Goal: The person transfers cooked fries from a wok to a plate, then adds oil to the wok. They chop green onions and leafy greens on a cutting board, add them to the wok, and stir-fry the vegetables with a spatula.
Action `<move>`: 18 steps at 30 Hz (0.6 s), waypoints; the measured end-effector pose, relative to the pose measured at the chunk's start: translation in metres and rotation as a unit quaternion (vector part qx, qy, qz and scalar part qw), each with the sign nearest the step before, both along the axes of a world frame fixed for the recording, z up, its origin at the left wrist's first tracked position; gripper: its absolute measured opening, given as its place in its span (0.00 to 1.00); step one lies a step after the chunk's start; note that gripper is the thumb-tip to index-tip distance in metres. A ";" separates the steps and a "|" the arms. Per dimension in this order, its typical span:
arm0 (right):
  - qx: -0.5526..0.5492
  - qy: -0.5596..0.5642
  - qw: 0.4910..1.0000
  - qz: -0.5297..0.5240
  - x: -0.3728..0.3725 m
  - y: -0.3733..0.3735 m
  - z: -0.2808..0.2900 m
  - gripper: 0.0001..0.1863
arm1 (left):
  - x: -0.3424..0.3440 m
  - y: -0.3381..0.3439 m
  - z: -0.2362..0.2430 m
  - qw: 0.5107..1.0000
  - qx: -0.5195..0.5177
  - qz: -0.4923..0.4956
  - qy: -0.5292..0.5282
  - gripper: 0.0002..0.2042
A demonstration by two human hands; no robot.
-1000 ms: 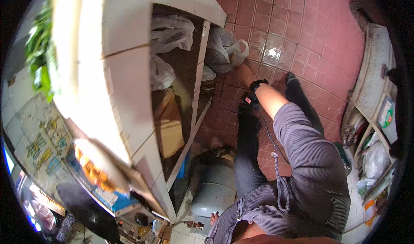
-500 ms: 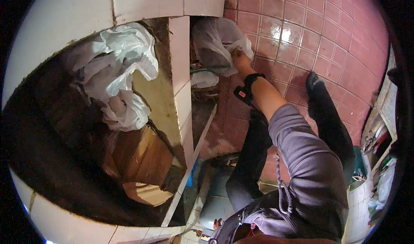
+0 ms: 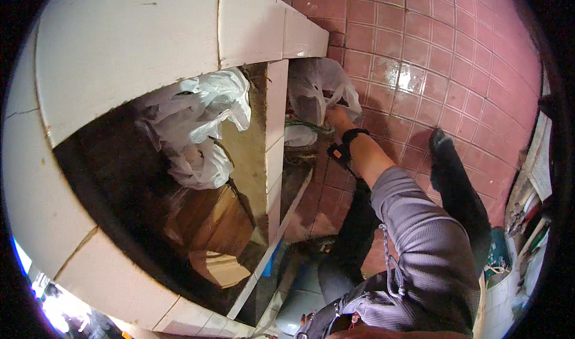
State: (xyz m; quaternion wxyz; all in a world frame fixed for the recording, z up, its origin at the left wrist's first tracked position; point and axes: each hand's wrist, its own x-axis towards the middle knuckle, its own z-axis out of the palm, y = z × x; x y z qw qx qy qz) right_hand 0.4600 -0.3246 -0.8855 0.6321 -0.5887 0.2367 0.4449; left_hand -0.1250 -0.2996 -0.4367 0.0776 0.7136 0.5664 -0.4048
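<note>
My right hand [image 3: 339,118] reaches down to a translucent white plastic bag [image 3: 311,87] on the floor, in the gap beside the tiled partition. Its fingers look closed at the near edge of the bag's mouth, though the bag partly hides them. Dark contents show dimly through the plastic. Around my right wrist is a black strap [image 3: 358,134] with a small black device [image 3: 339,153]. At the lower edge, small bits that look like my left fingertips [image 3: 304,318] show beside my jacket; what they do is not visible.
A white-tiled counter [image 3: 173,33] curves round a dark recess holding crumpled white plastic bags [image 3: 209,114] and cardboard [image 3: 221,219]. A tiled partition [image 3: 275,117] divides it from the gap. Another small white bag [image 3: 299,136] lies below. Pink tiles [image 3: 407,78] cover the wet-looking floor.
The scene has shifted down and slightly right in the picture. My right hand sits lower against the bag, and its fingers show less than before. The bag's mouth has changed shape.
</note>
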 end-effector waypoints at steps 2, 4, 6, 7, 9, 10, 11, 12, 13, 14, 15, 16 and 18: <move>-0.096 -0.238 0.923 0.288 -0.007 -0.023 0.022 0.10 | 0.004 0.005 0.001 1.000 -0.006 -0.012 -0.008 0.19; -0.152 -0.368 0.820 0.411 -0.017 -0.053 0.057 0.12 | 0.013 0.018 0.004 0.999 -0.026 -0.036 -0.017 0.19; -0.081 -0.200 0.953 0.211 -0.022 -0.091 0.109 0.15 | 0.030 0.039 0.002 0.995 -0.056 -0.071 -0.035 0.19; -0.134 -0.205 0.945 0.217 -0.023 -0.118 0.140 0.17 | 0.043 0.054 -0.003 0.993 -0.065 -0.083 -0.049 0.18; -0.197 -0.247 0.903 0.290 -0.018 -0.171 0.207 0.15 | 0.072 0.083 -0.008 0.987 -0.093 -0.112 -0.067 0.18; -0.185 -0.371 0.885 0.211 -0.021 -0.206 0.245 0.12 | 0.089 0.096 -0.010 0.984 -0.110 -0.122 -0.071 0.18; -0.215 -0.396 0.863 0.228 -0.022 -0.238 0.278 0.12 | 0.103 0.107 -0.011 0.981 -0.125 -0.128 -0.080 0.18; -0.258 -0.358 0.861 0.253 -0.030 -0.272 0.315 0.12 | 0.119 0.115 -0.009 0.978 -0.141 -0.132 -0.083 0.18; -0.285 -0.367 0.850 0.249 -0.036 -0.304 0.347 0.12 | 0.135 0.118 -0.008 0.975 -0.151 -0.133 -0.091 0.18; -0.297 -0.326 0.858 0.265 -0.048 -0.337 0.379 0.13 | 0.149 0.120 -0.005 0.972 -0.165 -0.137 -0.098 0.18; -0.337 -0.274 0.853 0.290 -0.064 -0.367 0.408 0.14 | 0.163 0.121 -0.001 0.969 -0.173 -0.141 -0.107 0.17; -0.382 -0.316 0.833 0.247 -0.090 -0.396 0.439 0.13 | 0.176 0.121 0.005 0.965 -0.184 -0.144 -0.116 0.17; -0.448 -0.286 0.799 0.282 -0.140 -0.454 0.491 0.19 | 0.199 0.115 0.021 0.958 -0.204 -0.149 -0.135 0.17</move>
